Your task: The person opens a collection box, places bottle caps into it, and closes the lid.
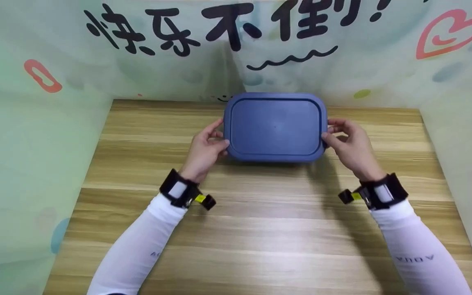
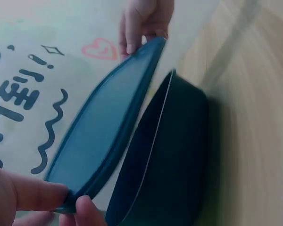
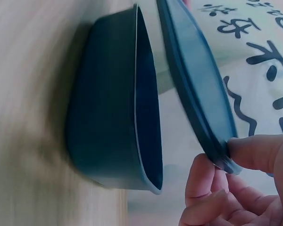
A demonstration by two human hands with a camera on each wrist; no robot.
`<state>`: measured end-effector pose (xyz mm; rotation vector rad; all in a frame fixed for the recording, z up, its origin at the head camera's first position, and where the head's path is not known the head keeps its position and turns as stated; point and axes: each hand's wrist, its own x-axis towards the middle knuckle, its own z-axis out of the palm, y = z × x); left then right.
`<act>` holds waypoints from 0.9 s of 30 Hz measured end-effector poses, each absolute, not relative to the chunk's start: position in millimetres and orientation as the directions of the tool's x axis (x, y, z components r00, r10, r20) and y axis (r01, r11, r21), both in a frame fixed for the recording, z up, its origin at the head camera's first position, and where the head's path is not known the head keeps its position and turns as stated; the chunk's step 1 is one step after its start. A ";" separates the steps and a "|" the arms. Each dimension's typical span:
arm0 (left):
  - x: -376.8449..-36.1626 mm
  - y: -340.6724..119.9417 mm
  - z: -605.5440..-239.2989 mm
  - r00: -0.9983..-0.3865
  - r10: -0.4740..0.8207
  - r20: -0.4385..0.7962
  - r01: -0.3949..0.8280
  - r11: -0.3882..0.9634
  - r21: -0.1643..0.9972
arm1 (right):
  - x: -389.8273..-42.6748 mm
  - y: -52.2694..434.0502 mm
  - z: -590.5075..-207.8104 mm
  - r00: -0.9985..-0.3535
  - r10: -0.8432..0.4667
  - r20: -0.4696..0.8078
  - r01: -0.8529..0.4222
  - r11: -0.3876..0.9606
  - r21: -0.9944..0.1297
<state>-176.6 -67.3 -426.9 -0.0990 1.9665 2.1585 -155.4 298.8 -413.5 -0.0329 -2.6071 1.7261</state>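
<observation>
A blue rectangular lid (image 1: pixel 275 127) is held level above the far middle of the wooden table (image 1: pixel 260 229). My left hand (image 1: pixel 207 145) pinches its left edge and my right hand (image 1: pixel 348 145) pinches its right edge. Both wrist views show the lid (image 2: pixel 104 136) (image 3: pixel 195 89) lifted clear of a dark blue container (image 2: pixel 172 160) (image 3: pixel 113 117) that sits on the table below it, with a gap between them. In the head view the lid hides the container almost wholly. The left thumb and a finger (image 2: pixel 33 195) grip the lid's rim; the right thumb (image 3: pixel 257 153) presses its edge.
Pale printed backdrop panels (image 1: pixel 35 102) with black characters and red hearts wall in the table at the back and both sides. Bare wood planks stretch from the container toward the front edge. Black wrist straps (image 1: pixel 180 190) sit on both white sleeves.
</observation>
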 end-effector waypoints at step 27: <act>-214.2 -43.7 -446.4 -0.987 0.119 -0.106 -0.058 0.354 0.933 | -193.5 298.0 -438.4 -0.998 -0.022 -0.066 0.039 0.609 -0.792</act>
